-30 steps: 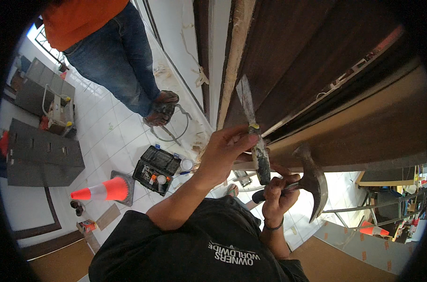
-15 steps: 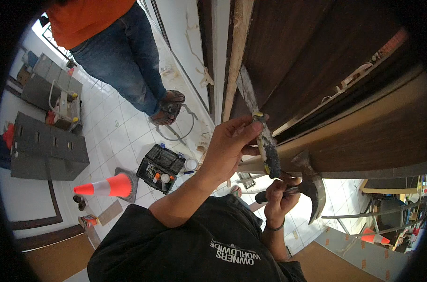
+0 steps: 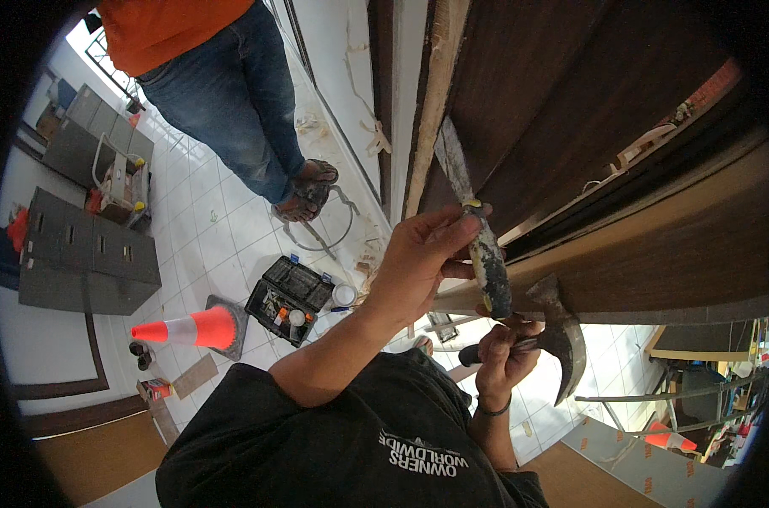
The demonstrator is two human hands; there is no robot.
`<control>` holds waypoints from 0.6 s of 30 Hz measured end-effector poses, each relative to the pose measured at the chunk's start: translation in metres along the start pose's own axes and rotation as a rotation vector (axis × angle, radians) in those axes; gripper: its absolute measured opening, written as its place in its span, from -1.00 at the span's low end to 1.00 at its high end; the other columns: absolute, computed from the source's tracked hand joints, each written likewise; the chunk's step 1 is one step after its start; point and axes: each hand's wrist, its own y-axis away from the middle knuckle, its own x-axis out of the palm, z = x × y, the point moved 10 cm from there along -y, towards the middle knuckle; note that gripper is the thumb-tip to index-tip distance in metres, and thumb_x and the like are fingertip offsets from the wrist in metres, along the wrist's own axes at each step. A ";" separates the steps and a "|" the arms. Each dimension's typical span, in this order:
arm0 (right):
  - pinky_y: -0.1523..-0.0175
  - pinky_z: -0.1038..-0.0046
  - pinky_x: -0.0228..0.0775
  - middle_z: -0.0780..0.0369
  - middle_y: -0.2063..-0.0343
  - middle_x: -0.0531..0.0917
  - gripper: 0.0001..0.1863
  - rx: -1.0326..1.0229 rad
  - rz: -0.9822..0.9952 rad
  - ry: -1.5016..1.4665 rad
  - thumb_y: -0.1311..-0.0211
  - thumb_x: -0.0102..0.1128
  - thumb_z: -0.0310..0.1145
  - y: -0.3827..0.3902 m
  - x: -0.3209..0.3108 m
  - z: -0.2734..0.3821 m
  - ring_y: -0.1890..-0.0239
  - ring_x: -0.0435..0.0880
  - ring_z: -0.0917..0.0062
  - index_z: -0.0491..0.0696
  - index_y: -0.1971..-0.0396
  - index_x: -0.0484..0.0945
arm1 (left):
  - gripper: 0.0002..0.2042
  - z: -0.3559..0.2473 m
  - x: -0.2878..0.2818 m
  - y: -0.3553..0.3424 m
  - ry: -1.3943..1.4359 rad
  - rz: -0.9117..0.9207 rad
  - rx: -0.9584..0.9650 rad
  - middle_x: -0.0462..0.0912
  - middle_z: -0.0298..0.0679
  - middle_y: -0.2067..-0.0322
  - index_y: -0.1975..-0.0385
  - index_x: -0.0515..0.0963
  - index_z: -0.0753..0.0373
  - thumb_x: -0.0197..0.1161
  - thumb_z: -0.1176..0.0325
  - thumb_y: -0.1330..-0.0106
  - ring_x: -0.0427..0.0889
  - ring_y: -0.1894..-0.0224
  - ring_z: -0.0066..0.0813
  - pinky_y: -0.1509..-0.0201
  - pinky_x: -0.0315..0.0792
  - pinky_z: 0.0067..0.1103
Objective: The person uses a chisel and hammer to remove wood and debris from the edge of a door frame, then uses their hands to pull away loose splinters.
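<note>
My left hand (image 3: 418, 258) grips a chisel (image 3: 491, 264) by its worn, paint-smeared yellow-and-black handle. The chisel's flat blade (image 3: 456, 165) points away from me, its tip close to a raw wooden strip (image 3: 439, 93) along a dark brown wood-grain panel (image 3: 545, 110). In my right hand (image 3: 507, 354) is a claw hammer (image 3: 562, 339), held just behind its metal head, near the butt of the chisel handle. Whether the hammer touches the handle I cannot tell. Part of the hammer's shaft is hidden behind my fingers.
Another person in jeans (image 3: 224, 102) stands barefoot at the upper left, by a looped grey cable (image 3: 338, 233). An open black toolbox (image 3: 295, 284) and a traffic cone (image 3: 190, 328) are on the white tiles. Grey cabinets (image 3: 88, 250) line the left; metal rails (image 3: 655, 396) stand right.
The view has shifted slightly, so the person and chisel blade appear a little farther right. Both hands keep the same holds, with hardly any other movement.
</note>
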 end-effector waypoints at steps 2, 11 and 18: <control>0.76 0.74 0.03 0.14 0.58 0.54 -0.60 -0.004 0.006 -0.012 -0.21 0.01 -0.10 -0.002 0.002 0.003 0.80 0.21 0.84 -0.17 0.26 0.23 | -0.66 0.002 -0.002 0.000 0.007 -0.015 -0.002 0.59 -0.23 0.40 0.10 0.42 0.38 0.10 0.26 -0.24 0.62 0.39 -0.55 0.35 0.57 -0.61; 0.78 0.71 0.00 0.14 0.65 0.50 -0.51 -0.034 -0.027 -0.001 -0.24 -0.27 0.13 0.008 0.002 0.000 0.83 0.23 0.76 -0.09 0.36 0.19 | -0.66 0.003 0.004 -0.001 0.065 0.033 0.021 0.60 -0.20 0.39 0.10 0.41 0.38 0.10 0.25 -0.25 0.63 0.36 -0.49 0.33 0.58 -0.60; 0.78 0.68 -0.07 0.30 0.79 0.27 -0.52 -0.075 -0.033 -0.117 -0.20 -0.17 0.14 0.022 0.015 -0.004 0.84 0.16 0.72 -0.03 0.47 0.12 | -0.65 0.006 0.005 -0.001 0.092 0.026 0.025 0.59 -0.15 0.36 0.09 0.39 0.37 0.11 0.24 -0.24 0.63 0.30 -0.39 0.30 0.58 -0.58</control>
